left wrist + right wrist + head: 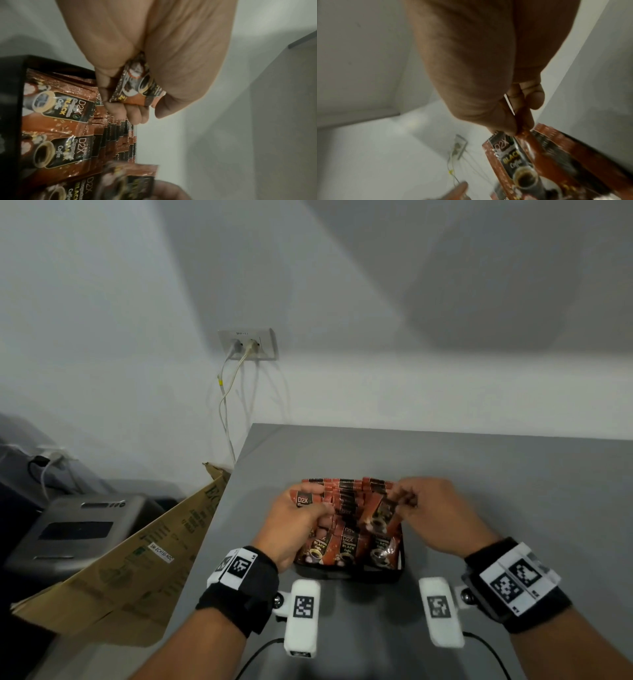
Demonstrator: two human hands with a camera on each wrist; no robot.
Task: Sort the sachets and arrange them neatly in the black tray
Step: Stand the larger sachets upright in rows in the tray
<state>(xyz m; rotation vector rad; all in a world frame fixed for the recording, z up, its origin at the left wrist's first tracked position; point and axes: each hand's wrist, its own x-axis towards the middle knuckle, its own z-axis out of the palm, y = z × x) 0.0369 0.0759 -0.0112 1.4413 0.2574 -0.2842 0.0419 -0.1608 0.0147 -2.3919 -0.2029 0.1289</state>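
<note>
A black tray (349, 572) stands on the grey table, filled with rows of red-brown coffee sachets (347, 501) standing on edge. My left hand (301, 515) is over the tray's left side and grips one sachet (303, 499); in the left wrist view that sachet (137, 86) is wrapped by curled fingers (120, 108). My right hand (411, 501) is over the tray's right side and pinches the top of another sachet (380, 513). In the right wrist view the pinched sachet (518, 159) hangs below the fingertips (508, 127).
The grey table (479, 491) stretches to the right and front of the tray. A cardboard sheet (137, 559) leans at the table's left edge, beside a grey machine (75, 529). A wall socket (248, 344) with cables sits behind.
</note>
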